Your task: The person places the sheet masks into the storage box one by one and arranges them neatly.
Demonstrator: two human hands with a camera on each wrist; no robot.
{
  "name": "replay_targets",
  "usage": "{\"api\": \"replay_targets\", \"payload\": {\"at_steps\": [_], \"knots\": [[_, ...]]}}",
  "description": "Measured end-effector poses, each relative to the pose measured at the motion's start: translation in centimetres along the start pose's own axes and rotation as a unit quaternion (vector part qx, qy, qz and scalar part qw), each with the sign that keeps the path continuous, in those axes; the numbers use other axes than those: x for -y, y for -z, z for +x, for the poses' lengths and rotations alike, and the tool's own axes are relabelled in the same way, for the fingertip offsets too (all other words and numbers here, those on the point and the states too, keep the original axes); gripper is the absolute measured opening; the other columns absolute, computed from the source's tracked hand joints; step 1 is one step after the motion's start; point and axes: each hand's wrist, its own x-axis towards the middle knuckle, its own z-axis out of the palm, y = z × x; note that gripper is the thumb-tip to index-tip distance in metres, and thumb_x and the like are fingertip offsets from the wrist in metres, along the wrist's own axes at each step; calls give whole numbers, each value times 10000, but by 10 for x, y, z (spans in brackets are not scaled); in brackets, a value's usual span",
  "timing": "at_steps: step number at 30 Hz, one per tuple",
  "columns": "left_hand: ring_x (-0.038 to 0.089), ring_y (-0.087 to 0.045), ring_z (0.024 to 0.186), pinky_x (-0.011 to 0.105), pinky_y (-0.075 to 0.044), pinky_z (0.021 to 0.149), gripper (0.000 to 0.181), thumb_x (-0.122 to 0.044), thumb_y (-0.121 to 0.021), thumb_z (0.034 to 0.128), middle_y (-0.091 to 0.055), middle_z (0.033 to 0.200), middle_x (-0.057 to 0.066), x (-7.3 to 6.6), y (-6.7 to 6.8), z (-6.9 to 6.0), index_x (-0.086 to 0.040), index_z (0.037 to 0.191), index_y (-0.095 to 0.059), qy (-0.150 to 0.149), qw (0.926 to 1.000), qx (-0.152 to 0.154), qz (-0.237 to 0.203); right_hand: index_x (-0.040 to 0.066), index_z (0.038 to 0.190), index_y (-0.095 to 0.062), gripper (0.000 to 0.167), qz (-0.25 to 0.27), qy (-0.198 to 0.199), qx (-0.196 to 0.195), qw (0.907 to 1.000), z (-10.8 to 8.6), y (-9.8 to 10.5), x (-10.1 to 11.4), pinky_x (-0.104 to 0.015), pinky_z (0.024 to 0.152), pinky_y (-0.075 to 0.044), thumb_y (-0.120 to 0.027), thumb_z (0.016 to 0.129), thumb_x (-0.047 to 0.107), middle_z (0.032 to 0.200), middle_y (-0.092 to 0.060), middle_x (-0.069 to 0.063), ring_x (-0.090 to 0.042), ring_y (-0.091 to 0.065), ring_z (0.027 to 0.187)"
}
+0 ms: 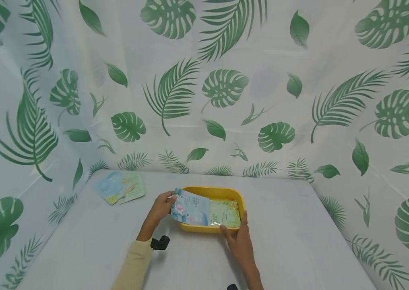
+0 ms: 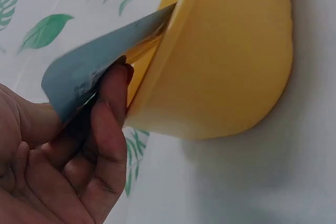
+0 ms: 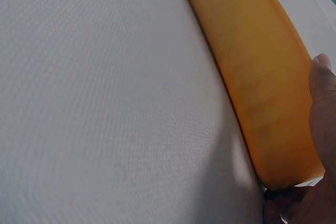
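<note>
My left hand [image 1: 162, 207] pinches the left edge of a blue sheet-mask sachet [image 1: 191, 207] with a pink flower print. That sachet slants over the left part of a yellow plastic basket [image 1: 204, 230]; in the left wrist view its far end dips behind the rim. Inside the basket, on the right, lies a green sachet [image 1: 228, 213], its left part hidden by the blue one. My right hand [image 1: 240, 243] grips the basket's front right corner, the thumb [image 3: 321, 69] up at the rim and the other fingers around the side, partly out of view.
Toward the back left of the white table [image 1: 284, 241] lie two more sachets, a blue-and-yellow one [image 1: 108, 186] overlapping a green one [image 1: 137, 189]. A leaf-print curtain [image 1: 226, 133] stands behind the table and along both sides.
</note>
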Motion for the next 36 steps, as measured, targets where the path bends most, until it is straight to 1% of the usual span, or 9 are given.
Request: {"api": "replay_targets", "payload": {"at_steps": [6,9,16,21,24,27,30,34,36], "knots": [[276,-597,1129,469,-480,993,417,-132,-429,1044,-590,1333,197,-6,-8,-1,45,1421,-443,-316,9967,-146,739,79,1567,40,1047,-19,80,0,10000,0,0,0,-587,1121,-302,-608,901,560,1573,-195,-303,-465,-263,1432],[301,-591,1151,491,-468,1001,417,-101,-421,1038,-579,1335,227,-13,-10,-2,52,1426,-432,-475,9944,-134,934,67,1564,44,1041,-70,118,-14,9999,1,1,1,-589,1113,-310,-604,908,550,1564,-205,-315,-472,-270,1425],[244,-616,962,397,-537,808,446,-99,-464,1014,-626,1233,223,-20,-16,-7,39,1436,-422,-649,9877,-148,1412,83,1565,61,1051,-66,78,67,9999,3,1,0,-576,1132,-291,-601,905,563,1577,-186,-302,-453,-252,1441],[323,-579,1191,495,-469,1003,498,-131,-492,1005,-560,1359,235,-23,-23,-13,27,1464,-381,-497,9868,-131,1533,55,1560,58,1050,-159,101,65,9998,1,2,1,-586,1124,-294,-597,911,556,1567,-196,-318,-471,-258,1431],[326,-555,1237,505,-439,1044,508,-143,-503,1004,-537,1393,225,-26,-25,-14,15,1470,-376,-389,9874,-119,1528,57,1560,61,1046,-140,120,61,9998,1,2,1,-587,1122,-299,-596,914,552,1565,-198,-320,-470,-262,1430],[291,-599,1150,473,-491,982,468,-147,-515,1000,-574,1351,215,-27,-24,-14,10,1433,-436,-402,9872,-115,1536,65,1561,61,1042,-103,113,65,9999,1,1,1,-585,1125,-296,-597,914,549,1568,-196,-315,-467,-260,1433],[236,-640,974,399,-557,834,419,-143,-530,995,-596,1317,217,-26,-25,-14,11,1385,-502,-453,9886,-6,1433,73,1563,61,1040,-101,62,62,9999,1,1,0,-585,1127,-293,-600,914,545,1572,-193,-309,-465,-257,1434],[149,-604,711,270,-544,645,386,-147,-542,997,-602,1312,203,-24,-28,-14,10,1349,-543,-346,9918,246,1204,77,1563,69,1041,-112,26,66,9999,0,1,0,-594,1120,-296,-595,915,549,1569,-195,-313,-475,-260,1428],[121,-588,671,244,-534,619,371,-149,-545,997,-620,1278,195,-24,-30,-13,20,1327,-558,-300,9926,331,1129,75,1562,70,1043,-106,39,74,9999,-1,0,0,-594,1119,-298,-592,915,555,1566,-199,-317,-475,-263,1427]]}}
